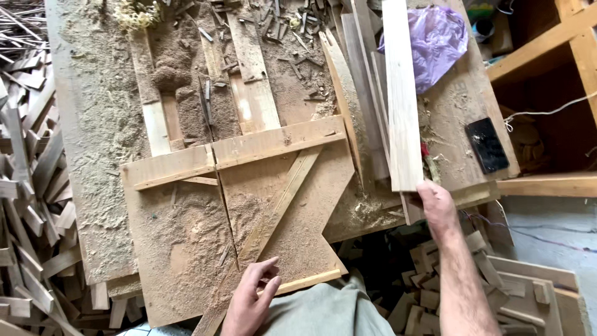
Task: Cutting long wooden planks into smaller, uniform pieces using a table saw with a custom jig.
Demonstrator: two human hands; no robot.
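- Sawdust covers a rough wooden bench (93, 186) in a workshop, with heaps of offcuts (31, 186) stacked on the floor at the left and more blocks below at the right.
- On the bench lies a plywood jig board (186, 249) with a diagonal batten (280, 205) and a cross rail (273, 142) fixed over it; a narrow slot runs down the board near its middle.
- The right hand (437, 205) grips the near end of a long pale strip of wood (401, 93), fingers closed round it; the strip runs away from the person, lying on other strips (364, 93) at the right of the jig.
- The left hand (252, 302) rests loose on the near edge of the jig board, fingers slightly curled and holding nothing.
- To handle the strip well, I judge the grip should stay at the very end with the wrist in line with the wood, so the far end does not swing into the purple plastic bag (438, 43) beside it; the free hand looks best kept flat on the board and away from the slot.
- The purple bag is bunched and its contents cannot be made out.
- A small round tin (484, 28) stands past the bag at the far right; what it holds is not visible.
- A dark phone (487, 145) lies flat on the bench's right edge, apart from the strip.
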